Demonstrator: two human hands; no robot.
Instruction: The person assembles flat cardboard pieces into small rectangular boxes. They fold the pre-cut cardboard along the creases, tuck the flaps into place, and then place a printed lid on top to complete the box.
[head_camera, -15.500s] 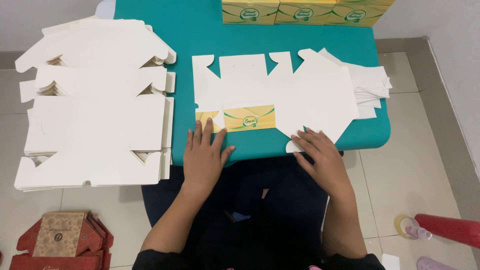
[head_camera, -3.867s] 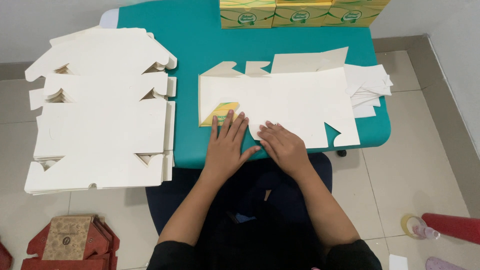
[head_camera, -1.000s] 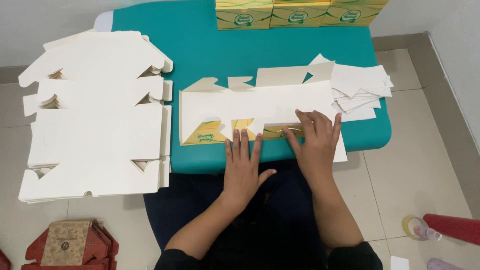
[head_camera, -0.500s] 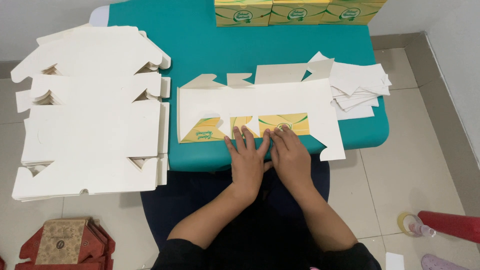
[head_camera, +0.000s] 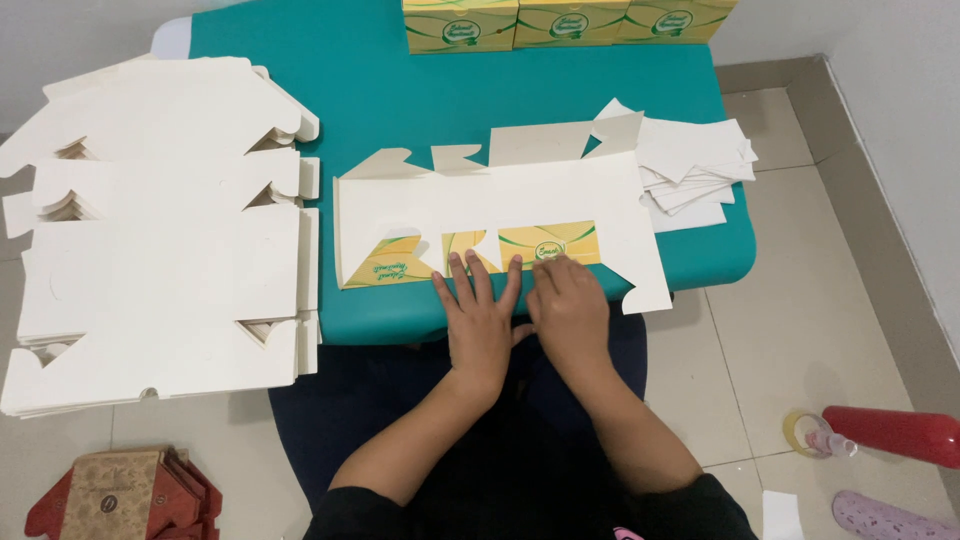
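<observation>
Both hands, left hand and right hand, pressed released, flat fingers on the white die-cut cardboard box blank with its yellow-green printed flap folded up, lying on the teal surface.

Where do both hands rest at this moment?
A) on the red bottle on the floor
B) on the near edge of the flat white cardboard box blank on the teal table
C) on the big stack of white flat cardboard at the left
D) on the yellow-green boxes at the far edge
B: the left hand and right hand press side by side on the near edge of the flat white cardboard box blank on the teal table.
</observation>
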